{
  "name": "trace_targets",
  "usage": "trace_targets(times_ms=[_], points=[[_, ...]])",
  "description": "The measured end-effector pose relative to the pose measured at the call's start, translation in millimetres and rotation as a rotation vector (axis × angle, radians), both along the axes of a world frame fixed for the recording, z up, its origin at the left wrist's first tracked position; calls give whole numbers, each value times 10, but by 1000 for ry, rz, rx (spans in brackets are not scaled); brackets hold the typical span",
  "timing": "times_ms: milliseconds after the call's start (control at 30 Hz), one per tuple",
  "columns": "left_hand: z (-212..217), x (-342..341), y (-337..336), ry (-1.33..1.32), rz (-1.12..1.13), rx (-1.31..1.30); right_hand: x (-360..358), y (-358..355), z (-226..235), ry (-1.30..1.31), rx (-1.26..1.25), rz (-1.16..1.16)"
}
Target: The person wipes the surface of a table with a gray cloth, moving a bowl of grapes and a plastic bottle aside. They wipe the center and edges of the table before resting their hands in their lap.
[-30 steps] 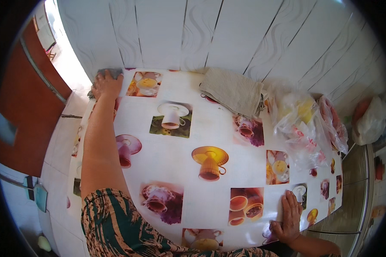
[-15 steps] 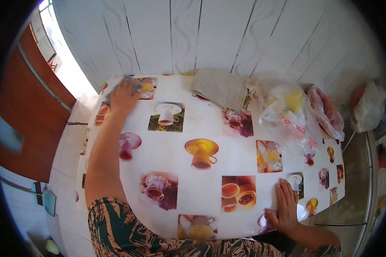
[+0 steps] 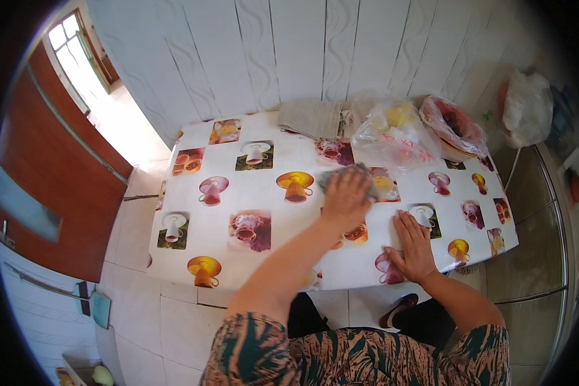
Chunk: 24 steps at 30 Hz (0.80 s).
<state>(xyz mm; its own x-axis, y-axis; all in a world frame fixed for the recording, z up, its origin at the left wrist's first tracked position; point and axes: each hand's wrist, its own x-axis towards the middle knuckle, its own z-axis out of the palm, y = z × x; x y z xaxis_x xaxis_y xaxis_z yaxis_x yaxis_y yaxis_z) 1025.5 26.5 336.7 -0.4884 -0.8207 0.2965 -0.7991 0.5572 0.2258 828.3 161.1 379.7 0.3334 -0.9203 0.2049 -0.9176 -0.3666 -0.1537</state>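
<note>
My left hand (image 3: 347,201) presses a grey cloth (image 3: 328,177) onto the table, its fingers bent over the rag. Part of the cloth is hidden under the palm. Beneath it lies a white tablecloth (image 3: 296,238) printed with coloured cups and saucers. To the right and a little nearer, my right hand (image 3: 415,249) rests flat on the tablecloth, fingers stretched out, holding nothing.
Along the wall side lie a folded beige towel (image 3: 310,119), a clear plastic bag (image 3: 392,138) with something yellow inside, and a basin (image 3: 460,154) lined with a pink bag. A white bag (image 3: 527,109) hangs at right above a cabinet (image 3: 527,225). A brown door (image 3: 51,174) stands left.
My left hand has swept the grey cloth from the far left corner to the table's middle right. My right hand stays flat on the table, and the view has shifted.
</note>
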Motion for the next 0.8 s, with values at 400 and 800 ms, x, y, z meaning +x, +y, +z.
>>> trace_targets(times_ms=[400,800], points=[[-32,2943,-71,-162,803,149,-42,53,1,-23,-6,-14],[127,1733,569,33,182,-69,-14,33,-20,10,-8,-25]])
